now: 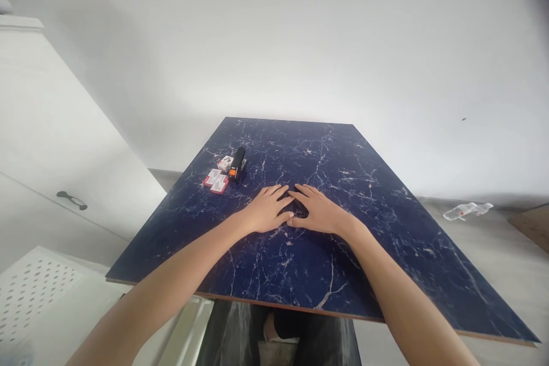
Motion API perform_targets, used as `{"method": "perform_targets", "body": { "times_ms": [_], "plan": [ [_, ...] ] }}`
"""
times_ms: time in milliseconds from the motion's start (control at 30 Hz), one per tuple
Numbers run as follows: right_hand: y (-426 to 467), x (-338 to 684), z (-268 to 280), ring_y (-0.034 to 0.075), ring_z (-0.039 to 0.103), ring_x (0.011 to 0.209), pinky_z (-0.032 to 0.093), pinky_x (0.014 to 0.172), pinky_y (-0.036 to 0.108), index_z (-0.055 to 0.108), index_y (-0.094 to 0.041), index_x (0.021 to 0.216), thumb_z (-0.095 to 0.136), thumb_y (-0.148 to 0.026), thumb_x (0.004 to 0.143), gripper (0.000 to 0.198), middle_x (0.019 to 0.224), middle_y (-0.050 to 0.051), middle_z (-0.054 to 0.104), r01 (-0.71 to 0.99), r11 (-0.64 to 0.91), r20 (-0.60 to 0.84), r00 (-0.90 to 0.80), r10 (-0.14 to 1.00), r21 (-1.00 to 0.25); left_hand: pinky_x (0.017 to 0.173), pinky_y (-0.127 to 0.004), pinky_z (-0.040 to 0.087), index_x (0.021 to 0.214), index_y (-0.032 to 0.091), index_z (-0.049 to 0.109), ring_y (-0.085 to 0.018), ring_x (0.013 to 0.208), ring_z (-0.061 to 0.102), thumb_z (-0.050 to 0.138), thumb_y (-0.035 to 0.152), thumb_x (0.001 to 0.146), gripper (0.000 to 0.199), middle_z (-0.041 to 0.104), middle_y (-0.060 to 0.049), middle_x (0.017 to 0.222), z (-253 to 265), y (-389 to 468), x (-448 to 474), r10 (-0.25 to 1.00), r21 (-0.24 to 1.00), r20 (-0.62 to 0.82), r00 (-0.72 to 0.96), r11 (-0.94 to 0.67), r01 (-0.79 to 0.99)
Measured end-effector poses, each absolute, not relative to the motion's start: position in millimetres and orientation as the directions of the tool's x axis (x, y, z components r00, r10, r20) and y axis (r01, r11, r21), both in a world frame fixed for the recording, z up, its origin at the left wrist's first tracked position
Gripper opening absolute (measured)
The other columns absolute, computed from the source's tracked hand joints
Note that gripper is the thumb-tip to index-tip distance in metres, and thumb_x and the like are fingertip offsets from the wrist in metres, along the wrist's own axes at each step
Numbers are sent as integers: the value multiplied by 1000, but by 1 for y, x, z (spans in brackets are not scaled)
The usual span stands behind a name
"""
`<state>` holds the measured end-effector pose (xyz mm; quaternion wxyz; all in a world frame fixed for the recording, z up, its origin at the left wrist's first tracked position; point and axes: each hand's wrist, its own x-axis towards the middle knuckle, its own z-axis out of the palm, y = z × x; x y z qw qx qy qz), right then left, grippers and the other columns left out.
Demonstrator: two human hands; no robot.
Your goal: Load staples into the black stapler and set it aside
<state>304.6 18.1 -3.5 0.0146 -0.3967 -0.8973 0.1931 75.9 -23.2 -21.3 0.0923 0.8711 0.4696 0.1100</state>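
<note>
Both hands rest palm down on the dark blue marbled tabletop [300, 274], near its middle. My left hand [269, 209] has its fingers spread, and so does my right hand [318, 210]. Their fingertips and thumbs meet or overlap slightly, and neither hand holds anything that I can see. A dark patch shows between them; I cannot tell if it is shadow or an object. Beyond my left hand lies a black stapler [238, 161] with an orange mark on its near end. Small red-and-white boxes [219, 183] sit beside it on the left.
A white cabinet [55, 126] with a dark handle stands at the left. Below it is a white perforated piece [38, 291]. A clear plastic bottle [467, 211] lies on the floor at the right. The white wall [291, 40] rises behind the table.
</note>
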Motion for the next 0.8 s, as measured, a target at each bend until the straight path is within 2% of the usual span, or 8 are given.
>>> {"method": "perform_targets", "body": {
  "times_ms": [100,233,400,533,667,733,800],
  "plan": [
    [18,304,-5,39,11,155,18,124,57,24,-28,163,47,-85,81,103,170,6,15,701,617,-113,-688,717,-357,121,-57,23,154,28,42,-35,154,20,32,56,104,57,25,-9,167,-22,-23,78,837,254,100,538,-544,800],
    [17,303,-6,37,14,155,22,123,54,4,-20,165,49,-85,80,116,170,11,15,708,602,-78,-669,739,-370,122,-55,21,155,25,40,-35,155,18,28,54,105,59,24,-10,167,-24,-24,79,834,235,98,543,-549,802],
    [18,303,-7,38,11,155,18,125,54,20,-19,164,45,-85,81,109,170,10,14,706,623,-110,-687,719,-335,122,-50,24,163,15,13,-32,153,25,35,57,103,76,25,-17,166,-28,-22,78,856,278,132,500,-516,810],
    [17,302,-9,37,13,155,18,125,53,23,-18,163,48,-85,81,109,169,11,19,707,616,-73,-675,734,-347,123,-54,17,160,23,28,-31,154,21,27,54,106,63,28,-10,166,-33,-22,77,838,247,147,526,-546,800],
    [16,301,-8,37,14,155,19,124,54,26,-21,162,48,-84,82,104,168,11,21,712,609,-66,-667,742,-350,122,-55,21,159,26,33,-32,153,25,26,53,106,60,33,-9,164,-30,-23,80,835,252,161,527,-551,796],
    [16,300,-7,36,16,155,20,124,52,21,-19,163,47,-83,83,106,168,12,22,710,612,-57,-668,742,-350,121,-55,22,155,27,40,-33,152,26,29,53,106,57,41,-8,160,-22,-21,79,846,226,249,471,-523,822],
    [16,301,-6,36,16,155,19,125,51,20,-19,164,44,-84,84,106,168,12,21,705,617,-51,-672,739,-349,121,-56,22,150,26,47,-34,151,26,34,51,105,53,45,-8,157,-10,-16,72,864,198,387,321,-418,887]
  ]
}}
